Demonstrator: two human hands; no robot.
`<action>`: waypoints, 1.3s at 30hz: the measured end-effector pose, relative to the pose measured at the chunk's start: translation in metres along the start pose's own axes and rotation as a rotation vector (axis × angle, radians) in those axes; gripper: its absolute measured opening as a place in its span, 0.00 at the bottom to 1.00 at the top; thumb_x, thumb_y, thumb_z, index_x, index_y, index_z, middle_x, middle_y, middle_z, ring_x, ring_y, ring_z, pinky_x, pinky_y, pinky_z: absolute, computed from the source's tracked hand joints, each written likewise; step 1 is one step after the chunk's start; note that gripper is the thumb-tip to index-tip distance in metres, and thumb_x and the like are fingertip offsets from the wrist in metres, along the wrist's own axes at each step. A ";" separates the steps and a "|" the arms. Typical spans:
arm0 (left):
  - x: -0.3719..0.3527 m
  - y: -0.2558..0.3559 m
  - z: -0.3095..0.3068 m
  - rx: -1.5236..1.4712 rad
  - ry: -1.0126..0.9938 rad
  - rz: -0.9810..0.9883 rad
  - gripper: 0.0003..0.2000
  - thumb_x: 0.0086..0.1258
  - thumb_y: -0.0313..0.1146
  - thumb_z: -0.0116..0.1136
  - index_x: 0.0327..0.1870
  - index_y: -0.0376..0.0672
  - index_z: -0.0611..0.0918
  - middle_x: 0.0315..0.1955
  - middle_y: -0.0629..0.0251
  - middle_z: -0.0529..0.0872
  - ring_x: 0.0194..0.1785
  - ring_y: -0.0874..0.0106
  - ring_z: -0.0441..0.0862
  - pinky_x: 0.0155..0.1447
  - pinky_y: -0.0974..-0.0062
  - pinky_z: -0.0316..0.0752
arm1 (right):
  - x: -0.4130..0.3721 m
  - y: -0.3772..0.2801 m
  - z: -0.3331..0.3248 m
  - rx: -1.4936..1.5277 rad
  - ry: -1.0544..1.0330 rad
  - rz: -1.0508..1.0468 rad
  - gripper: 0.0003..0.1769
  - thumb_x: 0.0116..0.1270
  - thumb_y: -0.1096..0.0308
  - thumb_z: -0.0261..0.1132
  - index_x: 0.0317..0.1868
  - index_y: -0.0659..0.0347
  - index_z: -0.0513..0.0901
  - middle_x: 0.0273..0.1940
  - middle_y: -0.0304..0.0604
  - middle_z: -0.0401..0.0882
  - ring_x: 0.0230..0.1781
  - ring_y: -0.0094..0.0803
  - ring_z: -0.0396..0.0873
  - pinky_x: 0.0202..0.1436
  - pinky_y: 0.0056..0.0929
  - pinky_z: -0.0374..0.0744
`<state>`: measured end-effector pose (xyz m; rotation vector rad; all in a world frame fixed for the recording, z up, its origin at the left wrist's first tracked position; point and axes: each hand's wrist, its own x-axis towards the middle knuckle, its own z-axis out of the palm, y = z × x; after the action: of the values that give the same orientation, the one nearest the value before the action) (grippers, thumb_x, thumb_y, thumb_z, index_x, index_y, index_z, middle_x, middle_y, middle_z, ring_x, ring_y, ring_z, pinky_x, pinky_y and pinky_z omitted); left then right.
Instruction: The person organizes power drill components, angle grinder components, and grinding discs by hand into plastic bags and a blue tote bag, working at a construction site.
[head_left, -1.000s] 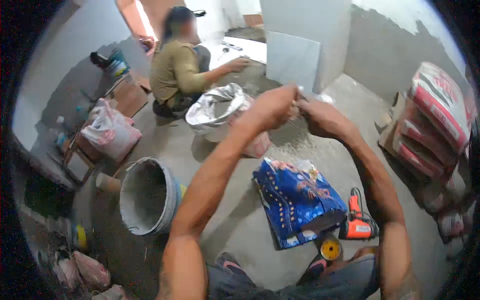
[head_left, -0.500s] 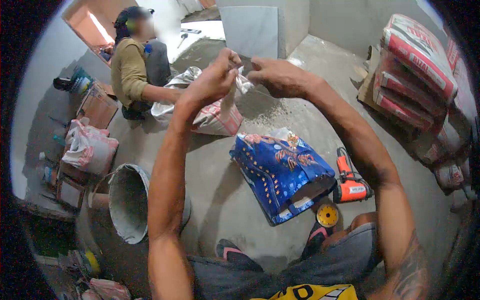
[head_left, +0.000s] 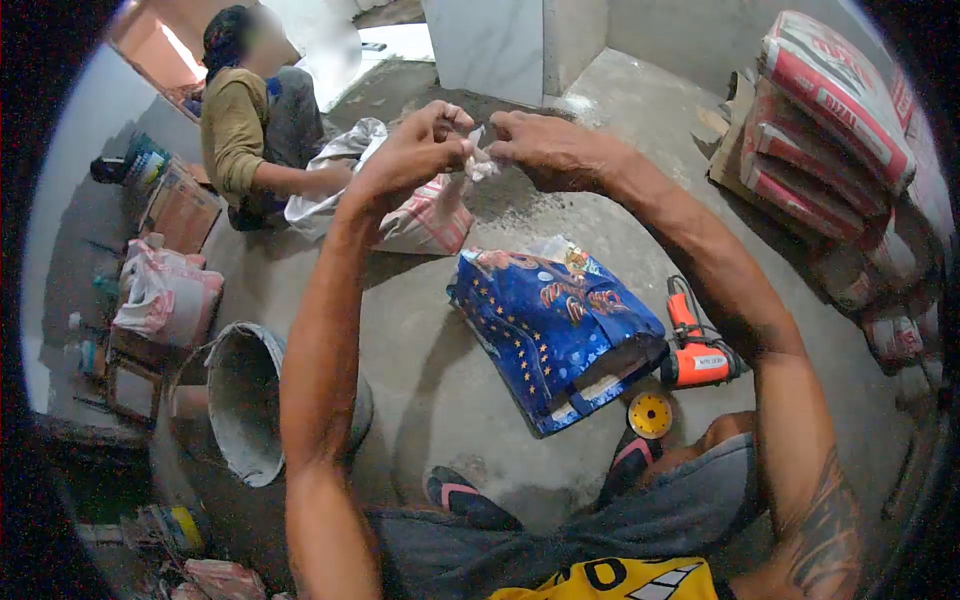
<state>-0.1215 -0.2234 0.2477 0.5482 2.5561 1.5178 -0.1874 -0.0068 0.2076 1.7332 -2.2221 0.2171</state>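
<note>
Held up in front of me is a small, crumpled whitish plastic bag (head_left: 481, 164), its top twisted between my two hands. My left hand (head_left: 420, 150) is closed, thumb and fingers pinching the bag from the left. From the right, my right hand (head_left: 555, 152) has its fingers curled in at the bag's twisted top. Part of the bag is hidden behind my left hand. Below my hands a blue printed shopping bag (head_left: 560, 330) lies on the floor with its mouth toward me.
An orange power tool (head_left: 700, 355) and a yellow cutting disc (head_left: 650, 414) lie by my foot. To the left stands a bucket (head_left: 245, 400). A person (head_left: 240, 130) crouches by a white-and-red sack (head_left: 430, 222). Cement bags (head_left: 835, 110) are stacked at right.
My right hand has come a little closer to my left hand, around the plastic bag's top. The view has shifted slightly, so the floor items appear a bit higher and further left.
</note>
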 end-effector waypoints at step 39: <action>-0.012 0.007 -0.003 -0.535 0.174 -0.125 0.23 0.66 0.49 0.63 0.55 0.41 0.79 0.44 0.65 0.84 0.45 0.77 0.80 0.41 0.78 0.76 | -0.001 -0.009 -0.009 1.219 0.183 0.500 0.17 0.72 0.60 0.59 0.54 0.62 0.77 0.36 0.31 0.80 0.29 0.15 0.72 0.28 0.17 0.70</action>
<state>-0.1096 -0.2275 0.2538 0.1905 2.0949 2.1602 -0.1772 -0.0055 0.2146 1.3386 -2.4588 2.0743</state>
